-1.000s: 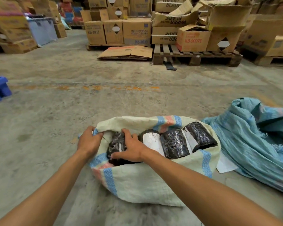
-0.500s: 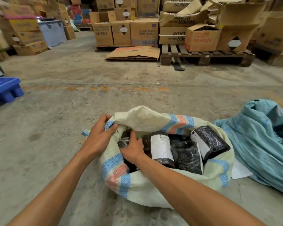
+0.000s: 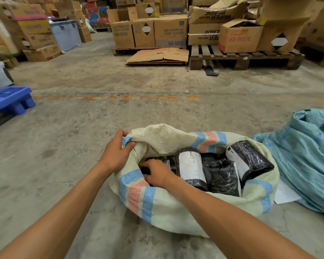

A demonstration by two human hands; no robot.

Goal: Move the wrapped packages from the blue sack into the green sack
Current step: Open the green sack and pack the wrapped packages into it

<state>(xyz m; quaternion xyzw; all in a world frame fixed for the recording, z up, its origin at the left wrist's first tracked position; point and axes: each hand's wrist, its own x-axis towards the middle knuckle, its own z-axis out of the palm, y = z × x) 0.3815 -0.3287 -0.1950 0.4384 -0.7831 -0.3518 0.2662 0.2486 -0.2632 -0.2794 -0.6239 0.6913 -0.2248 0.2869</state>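
Note:
A pale green woven sack [image 3: 176, 208] with blue and red stripes lies open on the floor in front of me. Inside are several black wrapped packages, one with a white label [image 3: 192, 168], a crumpled one [image 3: 221, 174] and one at the right [image 3: 251, 159]. My left hand [image 3: 116, 152] grips the sack's left rim and holds it up. My right hand [image 3: 156, 172] reaches into the sack's left side, its fingers curled around a black package [image 3: 166, 161] that is mostly hidden. The blue sack [image 3: 303, 159] lies crumpled at the right.
A white paper sheet [image 3: 284, 193] lies between the two sacks. A blue plastic pallet [image 3: 9, 101] sits at the left. Wooden pallets [image 3: 245, 57] with cardboard boxes [image 3: 168, 30] and flattened cardboard [image 3: 159, 56] stand across the bare concrete floor.
My left hand has lifted the sack's left rim higher. My right hand has pushed deeper into the sack's left side. The view has shifted slightly left.

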